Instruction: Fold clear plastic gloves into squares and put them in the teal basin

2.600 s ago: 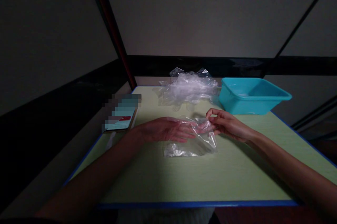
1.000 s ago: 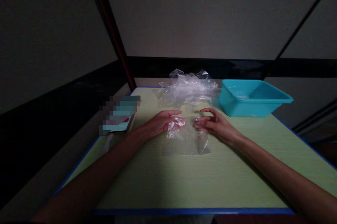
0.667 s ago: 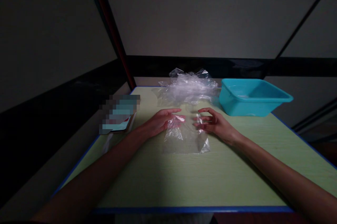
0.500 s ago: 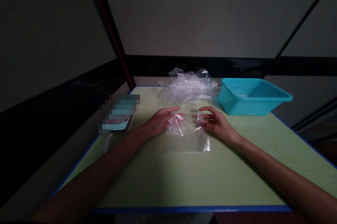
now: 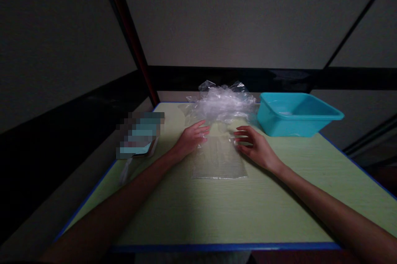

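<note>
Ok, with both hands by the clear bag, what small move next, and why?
I'd probably smooth the far left corner of the clear bag outward with the left hand: small bright creases show there by its fingers, while the near part lies nearly flat on the table.

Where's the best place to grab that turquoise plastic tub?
Probably the near rim of the turquoise plastic tub, from the near side with the right hand, hooking underneath: the rim juts out over walls that slope inward toward the base, and the tub stands upright.
</note>
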`<state>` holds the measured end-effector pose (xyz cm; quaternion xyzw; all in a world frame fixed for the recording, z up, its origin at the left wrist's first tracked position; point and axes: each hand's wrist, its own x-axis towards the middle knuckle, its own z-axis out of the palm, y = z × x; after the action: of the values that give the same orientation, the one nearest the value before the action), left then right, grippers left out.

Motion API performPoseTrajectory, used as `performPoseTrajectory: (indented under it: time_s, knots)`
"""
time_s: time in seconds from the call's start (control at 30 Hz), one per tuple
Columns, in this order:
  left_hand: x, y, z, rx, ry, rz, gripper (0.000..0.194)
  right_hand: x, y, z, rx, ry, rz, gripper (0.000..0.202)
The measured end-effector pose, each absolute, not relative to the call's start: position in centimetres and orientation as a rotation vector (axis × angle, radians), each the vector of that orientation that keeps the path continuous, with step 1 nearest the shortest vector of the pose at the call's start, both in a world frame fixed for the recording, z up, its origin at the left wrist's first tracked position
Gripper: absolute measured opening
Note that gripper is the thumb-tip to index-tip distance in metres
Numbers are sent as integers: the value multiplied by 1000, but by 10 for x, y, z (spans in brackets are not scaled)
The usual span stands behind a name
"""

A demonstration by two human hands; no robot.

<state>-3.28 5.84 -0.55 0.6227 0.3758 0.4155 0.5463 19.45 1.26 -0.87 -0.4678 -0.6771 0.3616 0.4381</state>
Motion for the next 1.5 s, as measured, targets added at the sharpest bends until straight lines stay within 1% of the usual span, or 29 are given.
performPoseTrajectory:
  time_s: [0.17, 0.33, 0.4, 0.5, 0.53, 0.6, 0.67, 0.73, 0.93, 1.23, 1.3, 1.33, 1.43, 1.5]
  knots:
    - [-34, 62, -9, 1581, 921, 1028, 68, 195, 11, -9, -1195, -1726, 818, 37]
    - [-34, 57, -9, 1712, 1015, 1076, 60, 198, 9, -8, -1218, -1856, 667, 39]
    - [-34, 51, -6, 1767, 1047, 1102, 56, 199, 6, -4, -1195, -1924, 584, 36]
    - [-32, 36, 0, 2040, 1076, 1041, 47, 201, 2, 6, -1114, -2125, 460, 33]
    - [-30, 31, 2, 2170, 1059, 973, 45, 202, 0, 8, -1081, -2205, 439, 36]
    - [-27, 22, 5, 2376, 969, 805, 42, 204, -2, 11, -1020, -2339, 441, 50]
    - [-25, 16, 6, 2477, 845, 661, 42, 207, -2, 11, -983, -2417, 478, 64]
    - [-24, 13, 6, 2542, 750, 568, 43, 209, -1, 8, -968, -2460, 520, 72]
    - [-29, 12, 4, 2716, 672, 321, 53, 216, -1, 8, -965, -2493, 634, 85]
    - [-33, 10, 10, 2724, 629, 214, 61, 230, -1, 15, -935, -2540, 764, 96]
    - [-34, 9, 11, 2722, 609, 228, 64, 233, -3, 20, -933, -2532, 774, 89]
    - [-34, 9, 12, 2728, 599, 228, 65, 234, -4, 24, -925, -2529, 785, 81]
    - [-35, 9, 12, 2760, 570, 201, 68, 232, -9, 33, -928, -2515, 887, 41]
    - [-36, 9, 12, 2775, 561, 186, 68, 230, -11, 35, -961, -2416, 1051, 17]
